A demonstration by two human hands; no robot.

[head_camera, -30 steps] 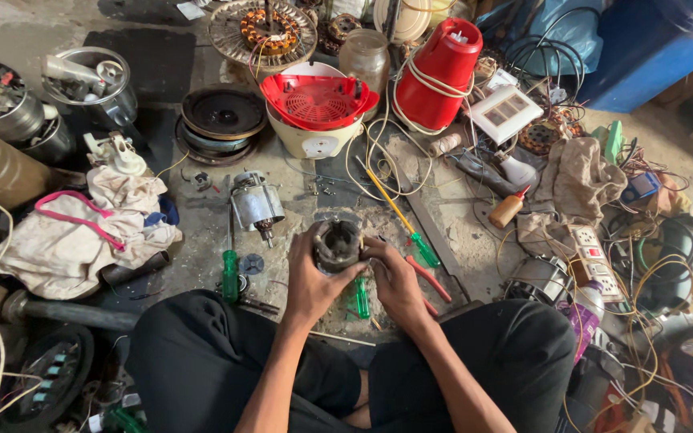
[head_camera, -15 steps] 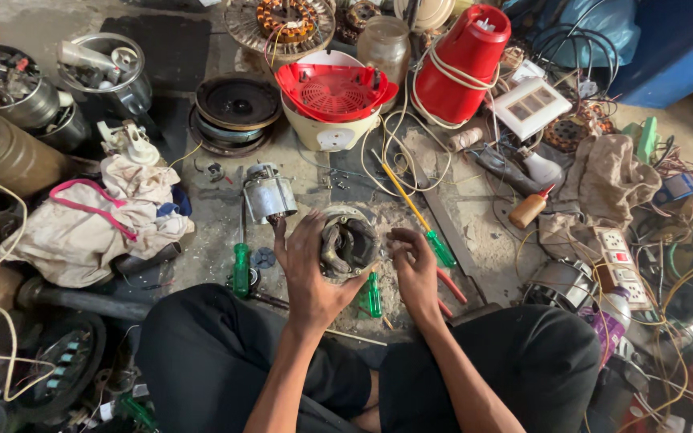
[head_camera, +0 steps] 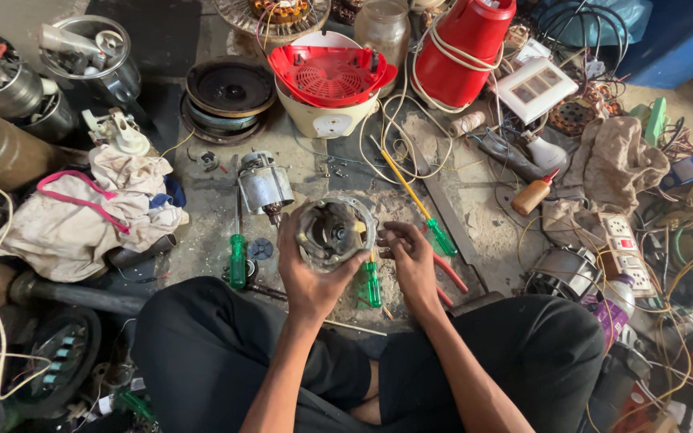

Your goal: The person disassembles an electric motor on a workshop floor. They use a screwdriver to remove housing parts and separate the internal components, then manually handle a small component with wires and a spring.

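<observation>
I sit cross-legged on a concrete floor. My left hand [head_camera: 308, 273] cups a round metal motor housing [head_camera: 333, 232] from below, its open end facing up with dark parts inside. My right hand [head_camera: 411, 261] touches the housing's right edge with its fingertips, fingers curled. A small motor rotor [head_camera: 265, 187] lies on the floor just left of the housing. Green-handled screwdrivers lie close by: one [head_camera: 237, 258] to the left, one [head_camera: 372, 282] under my hands, and a long yellow-shafted one [head_camera: 415, 202] to the right.
A red-and-cream appliance bowl [head_camera: 329, 80], a red jug [head_camera: 465, 50], a glass jar [head_camera: 382, 30], a black speaker [head_camera: 228, 90], a cloth pile [head_camera: 82, 212], steel jars [head_camera: 94, 58], switch plates [head_camera: 536, 87] and tangled wires [head_camera: 683, 265] crowd the floor around me.
The view has drawn closer to the floor. My left hand has turned the housing so its open end faces up more, and my right hand has shifted onto its right rim.
</observation>
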